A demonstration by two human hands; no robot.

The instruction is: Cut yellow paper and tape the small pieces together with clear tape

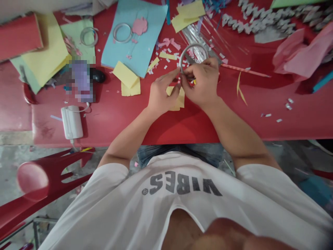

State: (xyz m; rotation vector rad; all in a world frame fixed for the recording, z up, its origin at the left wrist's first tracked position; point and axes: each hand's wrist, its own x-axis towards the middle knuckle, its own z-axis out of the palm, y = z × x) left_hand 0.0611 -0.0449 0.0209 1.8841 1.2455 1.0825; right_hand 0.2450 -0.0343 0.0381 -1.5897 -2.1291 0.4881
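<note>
My right hand (pixel 201 81) is closed on a roll of clear tape (pixel 183 57), which stands tilted up beyond the fingers. Close against it, my left hand (pixel 163 90) has its thumb and forefinger pinched near the roll's lower edge. Whatever lies between those fingertips is too small to make out. Under the hands is a yellow paper piece (pixel 179 102), partly covered by the left thumb. Two more yellow paper pieces (pixel 127 78) lie to the left of the hands, overlapping. Small white and pink paper scraps (pixel 168 57) are scattered just beyond.
Blue paper (pixel 111 52) bears another tape roll (pixel 122 33) and a pink paper flower (pixel 139 26). To the left are a third tape roll (pixel 88 36), red-handled scissors (pixel 28 92) and a white power bank (pixel 72 123). A pink pencil (pixel 246 70) and crumpled pink paper (pixel 304 55) lie right.
</note>
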